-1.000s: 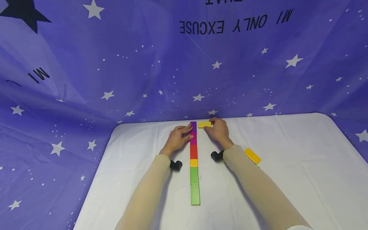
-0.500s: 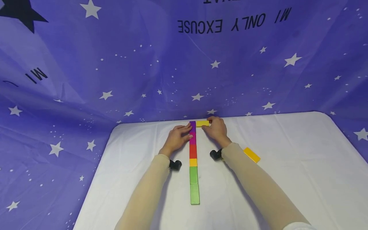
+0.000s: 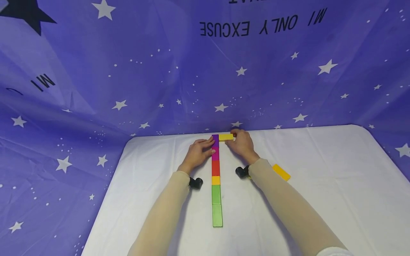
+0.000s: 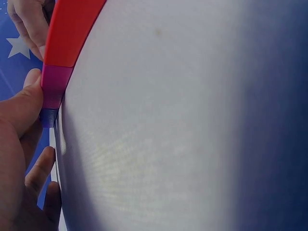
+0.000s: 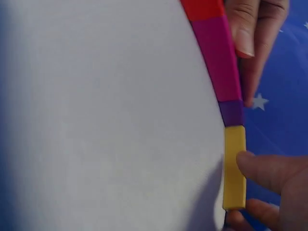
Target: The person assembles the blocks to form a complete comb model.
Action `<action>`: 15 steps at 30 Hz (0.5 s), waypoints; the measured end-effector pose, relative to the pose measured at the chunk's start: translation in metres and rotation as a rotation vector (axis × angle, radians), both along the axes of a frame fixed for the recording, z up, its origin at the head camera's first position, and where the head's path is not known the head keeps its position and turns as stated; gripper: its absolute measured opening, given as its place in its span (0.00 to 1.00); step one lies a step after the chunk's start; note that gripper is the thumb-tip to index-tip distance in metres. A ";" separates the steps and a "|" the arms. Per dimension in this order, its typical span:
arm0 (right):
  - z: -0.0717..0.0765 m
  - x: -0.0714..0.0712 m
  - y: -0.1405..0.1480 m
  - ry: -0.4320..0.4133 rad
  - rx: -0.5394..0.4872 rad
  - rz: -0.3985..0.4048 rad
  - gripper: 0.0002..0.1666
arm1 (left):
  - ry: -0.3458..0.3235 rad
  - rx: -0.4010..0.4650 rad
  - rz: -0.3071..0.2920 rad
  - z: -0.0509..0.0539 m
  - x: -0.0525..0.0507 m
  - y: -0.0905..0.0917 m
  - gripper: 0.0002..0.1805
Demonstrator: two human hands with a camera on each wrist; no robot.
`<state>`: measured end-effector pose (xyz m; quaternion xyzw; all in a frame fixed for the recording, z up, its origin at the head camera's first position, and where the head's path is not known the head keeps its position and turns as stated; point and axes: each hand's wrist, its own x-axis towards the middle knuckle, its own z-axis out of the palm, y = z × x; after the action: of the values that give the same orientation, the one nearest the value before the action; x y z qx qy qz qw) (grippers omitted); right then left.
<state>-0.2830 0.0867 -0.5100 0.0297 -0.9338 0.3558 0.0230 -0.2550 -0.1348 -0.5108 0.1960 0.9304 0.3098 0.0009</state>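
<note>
A straight row of blocks runs down the table: purple (image 3: 216, 140), magenta (image 3: 216, 154), red (image 3: 216, 168), a short orange one (image 3: 216, 180) and two green ones (image 3: 216, 194). At the far end a yellow block (image 3: 225, 137) lies crosswise, its left end against the purple block's right side. My right hand (image 3: 242, 145) pinches the yellow block's right end between thumb and fingers. From the left, my left hand (image 3: 196, 153) rests its fingertips at the purple and magenta blocks. Its thumb (image 4: 29, 98) touches the magenta block's side, with the other fingers loosely extended.
A loose orange block (image 3: 282, 172) lies right of the row, partly behind my right sleeve (image 3: 288, 202). The white-covered table (image 3: 323, 170) ends just beyond the yellow block, where a purple star-patterned cloth (image 3: 179, 78) hangs. Black camera mounts (image 3: 196, 183) jut from both wrists.
My right hand has moved the yellow block left, closing the gap to the purple block, and slightly away from me. My left hand stays in place at the row.
</note>
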 end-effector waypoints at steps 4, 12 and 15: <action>0.005 0.004 0.010 -0.009 -0.051 0.023 0.36 | -0.008 -0.004 -0.001 -0.001 0.000 0.001 0.27; 0.033 0.025 0.032 0.015 -0.146 0.070 0.33 | -0.013 -0.005 -0.009 -0.001 -0.001 0.000 0.27; 0.041 0.035 0.038 0.031 -0.153 0.091 0.32 | -0.011 -0.006 -0.010 -0.001 0.000 -0.001 0.27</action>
<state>-0.2479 0.1246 -0.4687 0.0755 -0.9012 0.4262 0.0234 -0.2554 -0.1356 -0.5113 0.1990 0.9302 0.3082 0.0084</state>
